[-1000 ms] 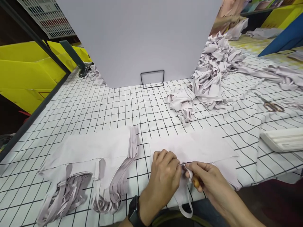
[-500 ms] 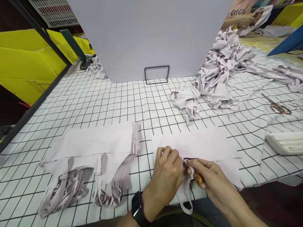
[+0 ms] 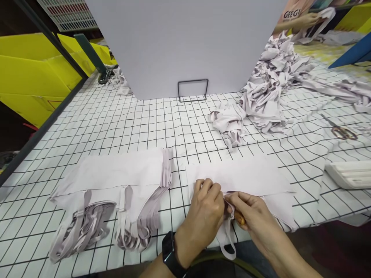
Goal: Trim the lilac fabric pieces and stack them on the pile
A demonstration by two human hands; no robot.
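A pale pinkish-white garment piece (image 3: 237, 173) lies flat in front of me, with a looped strap (image 3: 230, 251) hanging from its near edge. My left hand (image 3: 207, 208) is closed, its fingers pinching the fabric near the base of the strap; the fingertips are partly hidden. Right beside it, my right hand (image 3: 251, 212) grips a small tool with an orange-brown handle (image 3: 240, 219). Its fingertips meet the strap's base, where a dark thin part shows. The tool's working end is mostly hidden.
On the left lies a neat stack of similar garments (image 3: 116, 170) with straps. Fabric heaps (image 3: 263, 92), scissors (image 3: 343, 132) and a white plastic object (image 3: 350, 173) are to the right. A grey board (image 3: 188, 46) stands behind; another person's hand (image 3: 308, 21) handles fabric.
My right hand has shifted slightly left, closer to my left hand, and the tool handle moved with it. At the back right, the other person's hands and fabric have moved.
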